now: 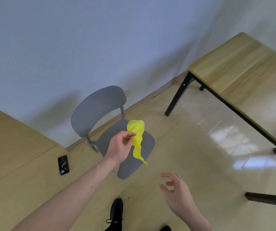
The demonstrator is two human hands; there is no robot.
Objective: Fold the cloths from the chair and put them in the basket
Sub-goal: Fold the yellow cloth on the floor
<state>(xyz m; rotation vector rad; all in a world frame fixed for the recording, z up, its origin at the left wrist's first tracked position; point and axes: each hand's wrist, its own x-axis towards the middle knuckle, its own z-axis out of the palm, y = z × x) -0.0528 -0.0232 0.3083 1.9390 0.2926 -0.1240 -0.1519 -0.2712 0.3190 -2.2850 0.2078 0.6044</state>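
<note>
A grey chair (100,105) stands against the white wall, its seat (149,144) facing me. Above the seat my left hand (119,147) pinches a yellow cloth (137,132) between thumb and fingers. The cloth hangs crumpled, its lower tail trailing down and to the right. My right hand (177,192) hovers lower right, over the floor, fingers spread and loosely bent, holding nothing. No basket is in view.
A wooden table (243,67) with black legs (177,95) fills the right side. A second wooden surface (9,139) lies at the left, with a black phone (63,165) near its edge. My black shoe (116,212) stands on the glossy floor below.
</note>
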